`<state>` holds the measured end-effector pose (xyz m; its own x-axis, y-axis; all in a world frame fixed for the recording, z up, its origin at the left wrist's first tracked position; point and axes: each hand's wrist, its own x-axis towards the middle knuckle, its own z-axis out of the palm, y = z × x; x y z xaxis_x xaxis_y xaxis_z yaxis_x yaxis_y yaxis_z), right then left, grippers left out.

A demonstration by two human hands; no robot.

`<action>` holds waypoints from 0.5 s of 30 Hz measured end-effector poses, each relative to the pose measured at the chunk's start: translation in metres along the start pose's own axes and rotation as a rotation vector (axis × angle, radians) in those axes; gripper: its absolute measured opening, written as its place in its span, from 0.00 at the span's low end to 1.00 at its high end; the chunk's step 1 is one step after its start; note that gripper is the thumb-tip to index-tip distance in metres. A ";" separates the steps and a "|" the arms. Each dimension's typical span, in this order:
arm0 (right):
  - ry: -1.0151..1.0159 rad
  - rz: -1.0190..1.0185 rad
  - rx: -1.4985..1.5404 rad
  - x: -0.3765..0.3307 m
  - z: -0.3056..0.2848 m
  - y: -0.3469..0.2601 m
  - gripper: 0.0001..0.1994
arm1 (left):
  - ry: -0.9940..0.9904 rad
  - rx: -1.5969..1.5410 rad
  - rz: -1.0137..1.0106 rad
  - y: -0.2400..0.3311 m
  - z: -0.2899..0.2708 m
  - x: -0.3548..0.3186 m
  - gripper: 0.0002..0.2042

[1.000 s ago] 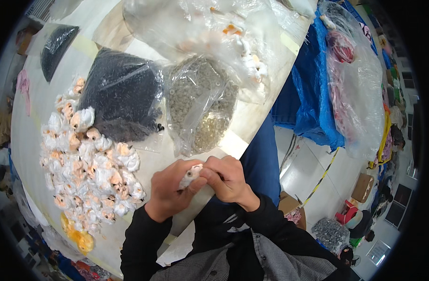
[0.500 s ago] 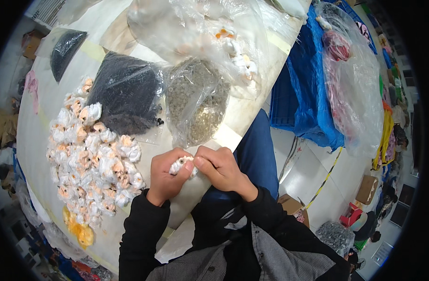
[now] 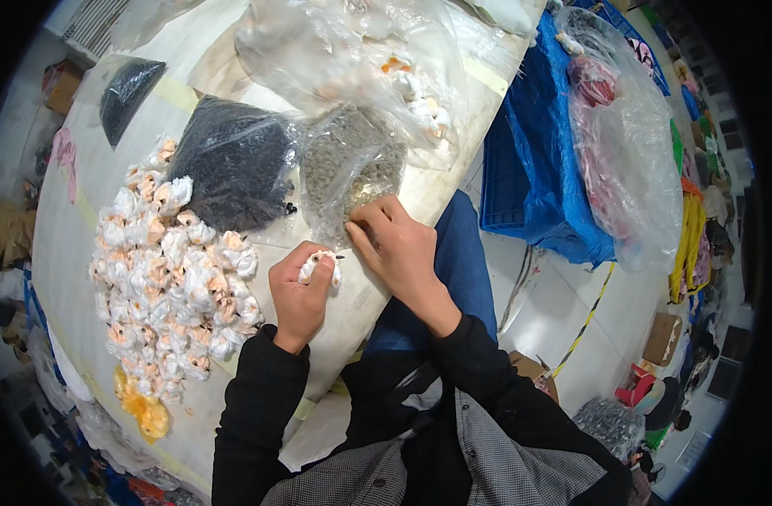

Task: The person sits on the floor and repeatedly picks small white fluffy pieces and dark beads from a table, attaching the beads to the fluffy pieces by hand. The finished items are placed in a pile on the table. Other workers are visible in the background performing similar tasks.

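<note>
My left hand (image 3: 300,291) is closed around a small white plush toy (image 3: 318,263) with an orange face, held over the front edge of the white table (image 3: 74,253). My right hand (image 3: 396,244) has its fingertips at the mouth of a clear plastic bag of small grey-green pieces (image 3: 348,169); I cannot tell if it pinches a piece. A large pile of the same white and orange plush toys (image 3: 171,278) lies to the left of my left hand. A clear bag of small black pieces (image 3: 230,160) sits beside the grey bag.
A big clear bag with a few plush toys (image 3: 377,59) lies at the back of the table. A smaller black bag (image 3: 129,84) sits far left. Blue crates (image 3: 537,160) and a full clear sack (image 3: 622,143) stand on the floor to the right.
My right hand has left the plush toy and reached forward to the grey bag. My left hand still holds the toy and has stayed close to the table edge.
</note>
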<state>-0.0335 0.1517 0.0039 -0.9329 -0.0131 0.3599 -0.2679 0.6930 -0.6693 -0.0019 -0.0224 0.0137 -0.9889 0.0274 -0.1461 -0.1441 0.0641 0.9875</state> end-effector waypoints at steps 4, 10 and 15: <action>0.013 -0.005 -0.054 -0.002 0.005 -0.003 0.04 | 0.032 -0.095 -0.044 -0.003 0.000 0.000 0.11; -0.024 0.035 -0.038 -0.006 0.002 -0.006 0.04 | 0.024 -0.168 -0.060 -0.004 -0.001 0.000 0.11; -0.072 0.057 -0.054 -0.005 0.001 -0.008 0.04 | -0.015 -0.232 -0.066 -0.004 -0.002 0.000 0.11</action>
<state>-0.0265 0.1454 0.0067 -0.9617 -0.0234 0.2732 -0.2027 0.7317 -0.6508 -0.0017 -0.0246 0.0099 -0.9767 0.0455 -0.2099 -0.2146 -0.1646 0.9627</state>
